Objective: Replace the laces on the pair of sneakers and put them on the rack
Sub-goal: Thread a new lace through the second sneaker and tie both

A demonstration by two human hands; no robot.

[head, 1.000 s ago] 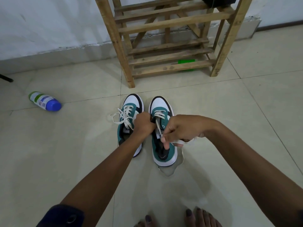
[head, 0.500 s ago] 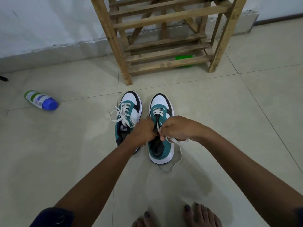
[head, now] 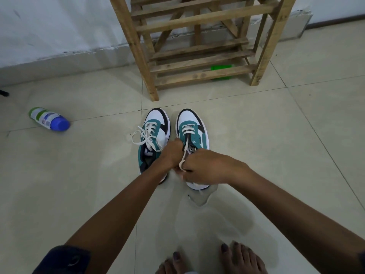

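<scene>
We work on the right sneaker (head: pixel 192 128), which stands on the floor tiles (head: pixel 256 135) beside the left sneaker (head: pixel 156 133), both just before the wooden rack (head: pixel 197 56); our right hand (head: pixel 205 167) pinches its white lace (head: pixel 184 155), our left hand (head: pixel 172 152) curls at the eyelets, its hold hidden. We judge the left one laced and tied, this one half threaded, racking still ahead. The tongue labels and the fallen bottle (head: pixel 49 119) carry print too small to read

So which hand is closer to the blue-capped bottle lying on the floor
Left. The left hand sits between the two sneakers, on the bottle's side. The right hand is farther off, over the right sneaker, pinching its lace.
</scene>
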